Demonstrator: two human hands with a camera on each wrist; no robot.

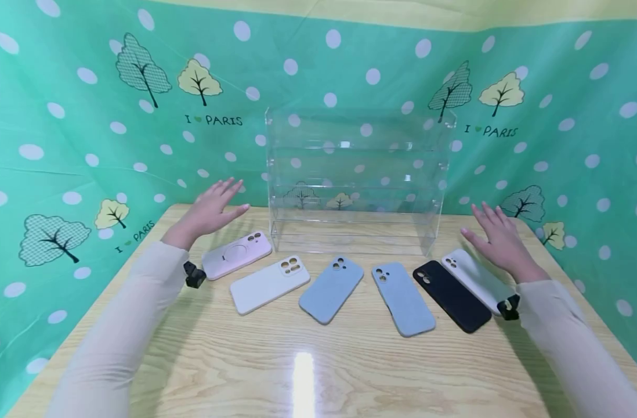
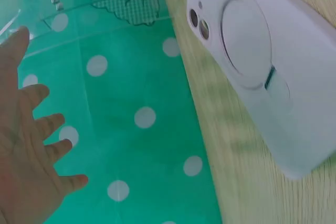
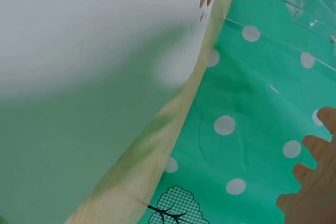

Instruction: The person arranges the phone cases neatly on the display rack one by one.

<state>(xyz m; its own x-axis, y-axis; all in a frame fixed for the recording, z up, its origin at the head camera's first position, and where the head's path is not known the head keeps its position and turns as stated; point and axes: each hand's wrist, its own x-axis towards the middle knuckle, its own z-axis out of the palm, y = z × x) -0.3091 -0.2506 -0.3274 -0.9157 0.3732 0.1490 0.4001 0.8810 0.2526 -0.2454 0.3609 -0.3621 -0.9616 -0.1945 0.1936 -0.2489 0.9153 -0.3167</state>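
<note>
My left hand, fingers spread and holding nothing, hovers at the back left above a pink phone case with a ring on its back. Over on the right, my right hand is likewise spread and bare, close above a white phone case. Between them lie a cream-white phone case, two light blue phone cases, one tilted right and one tilted left, and a black phone case. In the left wrist view the pink case fills the right side.
A transparent acrylic rack with stepped shelves stands at the back middle of the wooden table. Behind it hangs a green polka-dot cloth printed with trees. Each wrist wears a small black camera, on the left and right.
</note>
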